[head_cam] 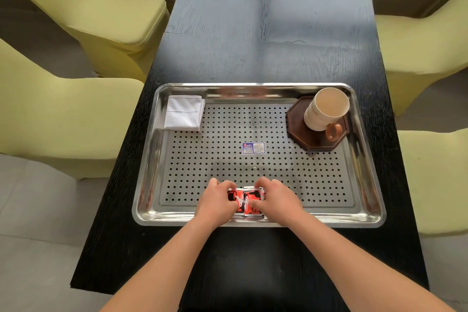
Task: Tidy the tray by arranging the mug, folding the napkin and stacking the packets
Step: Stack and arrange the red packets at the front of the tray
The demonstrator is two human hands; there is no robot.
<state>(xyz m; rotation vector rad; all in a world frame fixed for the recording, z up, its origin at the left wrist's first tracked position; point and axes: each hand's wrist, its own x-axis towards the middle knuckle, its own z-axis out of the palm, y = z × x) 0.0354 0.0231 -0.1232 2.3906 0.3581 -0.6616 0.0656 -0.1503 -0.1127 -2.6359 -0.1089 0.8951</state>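
Observation:
A steel tray (364,180) with a perforated floor lies on the black table. Red, black and white packets (245,200) sit in a pile at the tray's near edge. My left hand (215,201) grips the pile's left side and my right hand (274,199) grips its right side, fingers curled over the top. A folded white napkin (184,113) rests in the far left corner. In the far right corner a cream mug (325,109) with a brown handle stands on a dark octagonal coaster (301,132).
A small blue label (253,148) is stuck to the middle of the tray floor. The black table (266,33) stretches away beyond the tray. Yellow-green chairs (76,20) flank it on the left, and more chairs (425,53) on the right.

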